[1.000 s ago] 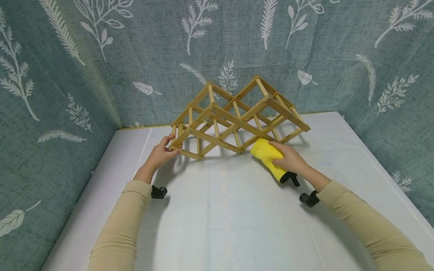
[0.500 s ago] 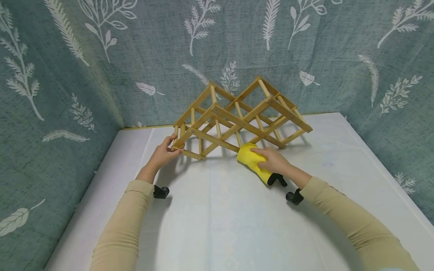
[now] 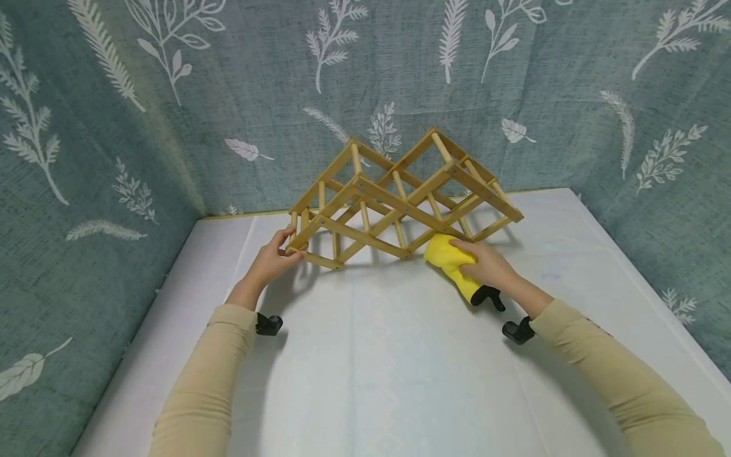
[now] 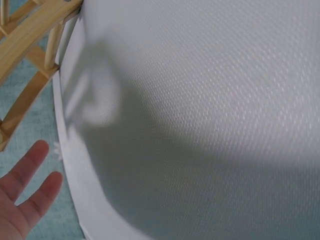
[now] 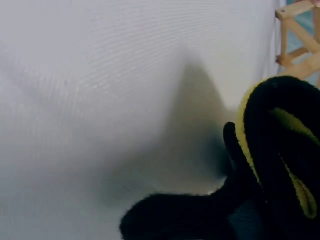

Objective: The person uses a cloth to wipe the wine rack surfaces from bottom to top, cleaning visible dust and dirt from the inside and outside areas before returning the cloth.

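A folding wooden rack (image 3: 407,208) with crossed slats and round rods stands zigzag on the white table at the back wall. At its left end, my left hand (image 3: 271,259) holds the frame between thumb and fingers; the left wrist view shows two outstretched digits below the slats. My right hand (image 3: 490,265) grips a bunched yellow cloth (image 3: 447,254) with a black side, against the rack's lower front slat, right of the middle. Up close, the right wrist view shows the black fabric (image 5: 260,107) folded over with a yellow edge. The right fingers are hidden there.
The white table cover (image 3: 365,368) stretches in front of the rack. Green leaf-patterned curtain fabric (image 3: 274,76) encloses the back and sides. A black wrist mount shows under each sleeve.
My right hand with the yellow cloth slid left along the rack's lower front, then came back right. My left hand stays at the rack's left end, and the rack keeps its place.
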Action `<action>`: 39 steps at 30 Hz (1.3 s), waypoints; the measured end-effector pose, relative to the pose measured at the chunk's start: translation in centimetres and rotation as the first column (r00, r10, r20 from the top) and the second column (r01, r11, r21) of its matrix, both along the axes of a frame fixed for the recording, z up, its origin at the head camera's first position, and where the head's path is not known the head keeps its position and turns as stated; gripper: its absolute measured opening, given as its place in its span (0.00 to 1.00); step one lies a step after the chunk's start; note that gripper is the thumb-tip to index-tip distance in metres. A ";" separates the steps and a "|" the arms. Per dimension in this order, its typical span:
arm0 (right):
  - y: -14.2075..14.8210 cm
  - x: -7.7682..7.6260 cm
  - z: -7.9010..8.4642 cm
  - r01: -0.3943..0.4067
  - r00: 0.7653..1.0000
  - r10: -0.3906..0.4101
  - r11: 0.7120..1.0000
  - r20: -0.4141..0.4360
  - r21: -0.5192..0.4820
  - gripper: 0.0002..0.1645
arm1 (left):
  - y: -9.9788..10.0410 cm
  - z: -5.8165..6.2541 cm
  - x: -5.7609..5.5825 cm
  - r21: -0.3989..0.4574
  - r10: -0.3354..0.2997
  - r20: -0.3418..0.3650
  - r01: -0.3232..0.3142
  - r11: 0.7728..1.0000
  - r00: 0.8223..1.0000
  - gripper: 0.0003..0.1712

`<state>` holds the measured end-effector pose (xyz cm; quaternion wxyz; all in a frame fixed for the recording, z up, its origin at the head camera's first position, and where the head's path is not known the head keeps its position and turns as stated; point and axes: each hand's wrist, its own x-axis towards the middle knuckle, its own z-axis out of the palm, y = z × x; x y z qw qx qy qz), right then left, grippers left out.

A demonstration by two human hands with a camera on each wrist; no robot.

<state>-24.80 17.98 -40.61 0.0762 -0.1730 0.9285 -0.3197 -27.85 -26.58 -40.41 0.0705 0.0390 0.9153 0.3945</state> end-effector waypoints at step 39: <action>2.3 1.3 5.3 -0.019 0.996 0.022 0.999 -0.090 0.038 0.34 | 0.0 -0.1 0.1 0.010 0.002 -0.010 -0.002 1.000 1.000 0.43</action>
